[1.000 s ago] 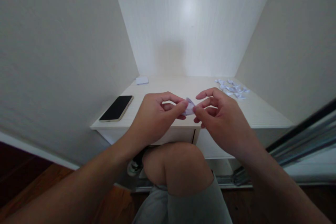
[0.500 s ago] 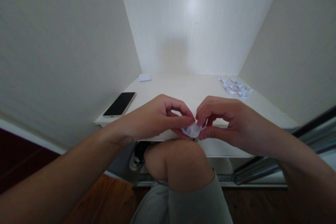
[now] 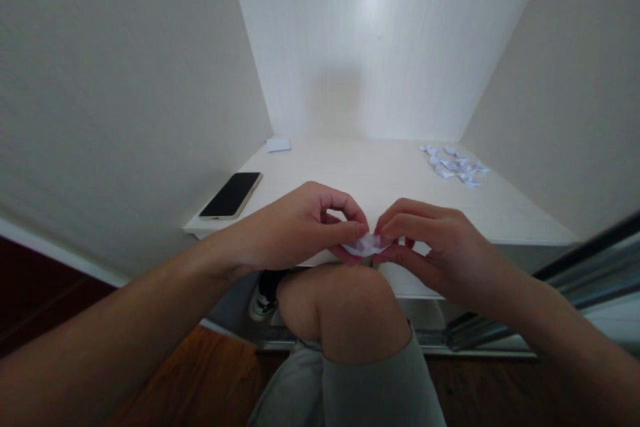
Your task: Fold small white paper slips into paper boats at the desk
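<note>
A small piece of white paper (image 3: 367,245) is held between my two hands, just above my raised knee and in front of the shelf edge. My left hand (image 3: 320,223) pinches its left end between thumb and fingers. At the other end, the thumb and fingertips of my right hand (image 3: 425,233) are closed on the paper. The fingertips partly hide it, so its exact folds cannot be made out. Several twisted white paper pieces (image 3: 453,165) lie at the back right of the white shelf (image 3: 345,163).
A phone (image 3: 231,195) with a dark screen lies at the shelf's left front corner. Behind it, near the back wall, is a flat stack of white paper (image 3: 279,145). Side walls enclose the shelf. A metal rail (image 3: 480,330) runs at the lower right.
My right hand has flattened its grip, with its fingers now lower and closer along the paper. The paper looks narrower and more stretched out sideways. My left hand has hardly moved.
</note>
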### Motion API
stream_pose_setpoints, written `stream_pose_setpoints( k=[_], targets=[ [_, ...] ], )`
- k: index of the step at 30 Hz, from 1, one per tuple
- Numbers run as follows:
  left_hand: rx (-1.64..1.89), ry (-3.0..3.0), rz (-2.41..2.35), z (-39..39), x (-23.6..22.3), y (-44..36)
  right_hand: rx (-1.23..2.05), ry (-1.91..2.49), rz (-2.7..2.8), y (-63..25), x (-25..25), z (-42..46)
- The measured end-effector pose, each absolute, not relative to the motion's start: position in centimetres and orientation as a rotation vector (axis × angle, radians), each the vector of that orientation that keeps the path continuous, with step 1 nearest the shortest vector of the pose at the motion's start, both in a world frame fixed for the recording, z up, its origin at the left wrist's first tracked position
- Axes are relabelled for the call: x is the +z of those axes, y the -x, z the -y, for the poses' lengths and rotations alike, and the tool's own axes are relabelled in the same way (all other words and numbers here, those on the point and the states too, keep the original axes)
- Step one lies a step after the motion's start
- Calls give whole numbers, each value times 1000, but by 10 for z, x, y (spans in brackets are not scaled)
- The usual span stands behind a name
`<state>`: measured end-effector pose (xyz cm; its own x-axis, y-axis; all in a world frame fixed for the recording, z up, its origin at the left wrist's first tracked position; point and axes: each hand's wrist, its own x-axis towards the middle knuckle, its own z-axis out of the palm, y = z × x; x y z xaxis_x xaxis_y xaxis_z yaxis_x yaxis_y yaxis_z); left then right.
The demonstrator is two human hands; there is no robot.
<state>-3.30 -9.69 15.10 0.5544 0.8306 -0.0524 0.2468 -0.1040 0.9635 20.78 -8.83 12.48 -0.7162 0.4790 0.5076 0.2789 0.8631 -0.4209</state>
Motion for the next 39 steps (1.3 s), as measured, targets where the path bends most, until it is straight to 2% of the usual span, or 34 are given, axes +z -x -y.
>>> stream_pose_setpoints(
  k=[12,27,39],
  targets=[
    [809,-2046,-908,113,145,48,388,565,2328,-209,127,92],
    [751,-2342,-878,117,153,49,752,786,2296,-216,135,99],
    [860,-2398,-860,117,150,47,809,752,2206,-214,136,103]
  ],
)
